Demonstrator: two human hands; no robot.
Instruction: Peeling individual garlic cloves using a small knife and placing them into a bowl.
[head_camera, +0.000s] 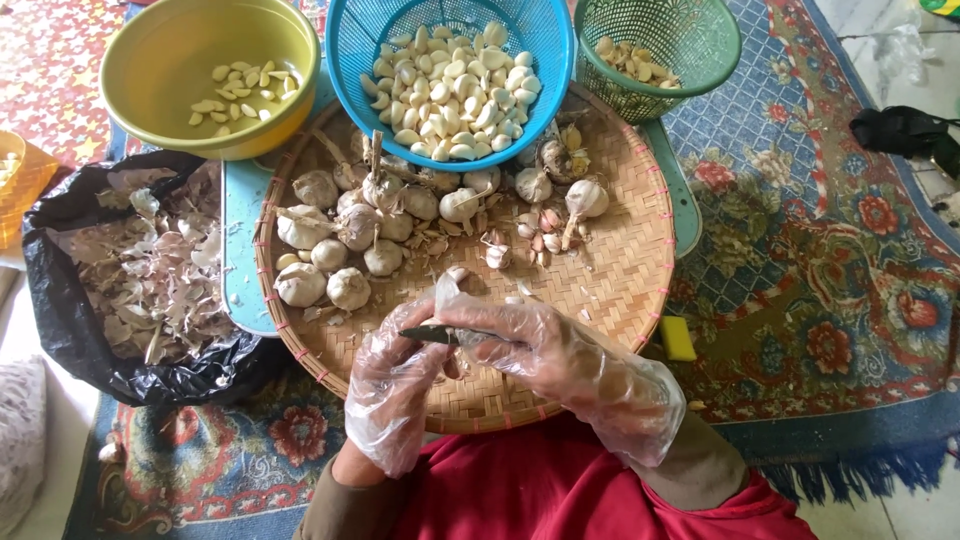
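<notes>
Hands in thin plastic gloves meet over woven tray's (620, 290) near edge. Right hand (560, 360) grips small dark knife (430, 335), fingers curled tight. Left hand (395, 385) pinched narrow round a garlic clove (452, 362), mostly hidden. Garlic bulbs (350, 235) sit just beyond on tray; blue basket (450, 75) w/ peeled cloves at far rim.

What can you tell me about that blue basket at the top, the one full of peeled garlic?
The blue basket is round, seemingly plastic, with slotted, mesh-like walls and a solid rim. It sits upright at the top centre, its near edge resting over the far rim of the woven bamboo tray. It holds a heap of pale peeled garlic cloves. The yellow bowl stands to its left, a green basket to its right. Neither hand touches it.
</notes>
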